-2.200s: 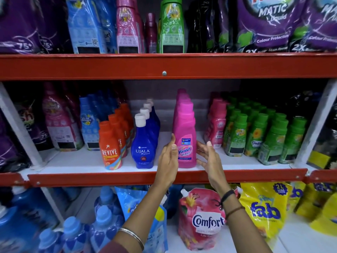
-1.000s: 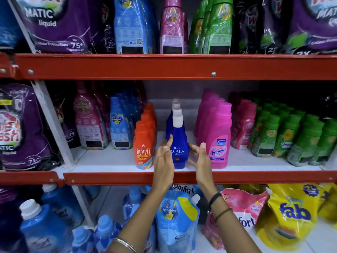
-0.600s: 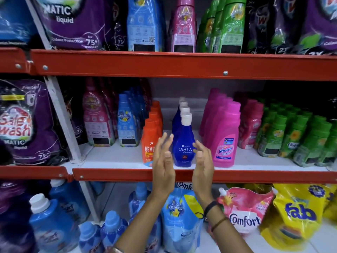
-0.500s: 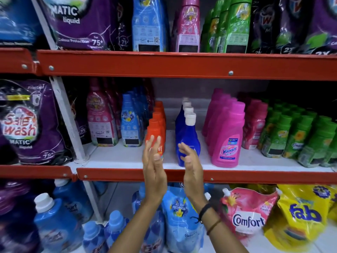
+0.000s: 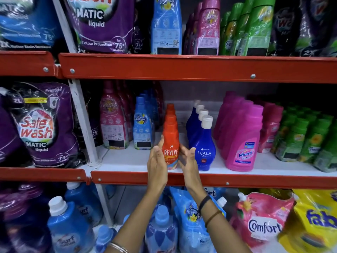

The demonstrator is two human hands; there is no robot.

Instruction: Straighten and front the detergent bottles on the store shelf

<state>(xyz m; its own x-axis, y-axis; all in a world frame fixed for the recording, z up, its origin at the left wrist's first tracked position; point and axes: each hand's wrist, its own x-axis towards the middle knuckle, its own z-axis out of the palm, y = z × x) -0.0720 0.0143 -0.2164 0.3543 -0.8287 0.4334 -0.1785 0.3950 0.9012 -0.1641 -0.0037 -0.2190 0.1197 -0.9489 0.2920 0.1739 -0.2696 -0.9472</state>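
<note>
The front orange Revive bottle (image 5: 170,136) stands upright at the middle shelf's front, label facing me, heading a row of orange bottles. My left hand (image 5: 156,165) rests open against its left side, and my right hand (image 5: 188,163) is open at its right side, fingers spread. To the right of it stands the blue Ujala bottle (image 5: 203,148) with a white cap, leading its own row. Further right is the pink Vanish bottle (image 5: 242,143), also at the front.
The red shelf edge (image 5: 255,181) runs below the bottles. Pink and blue Comfort bottles (image 5: 142,125) stand to the left, green bottles (image 5: 310,141) at the right. Purple Safe Wash pouches (image 5: 42,125) fill the left bay. Refill pouches and blue jugs sit on the shelf below.
Both hands have moved left along the shelf, from the pink Vanish bottle to the blue Ujala bottle and now to either side of the orange Revive bottle. The view has shifted left too.
</note>
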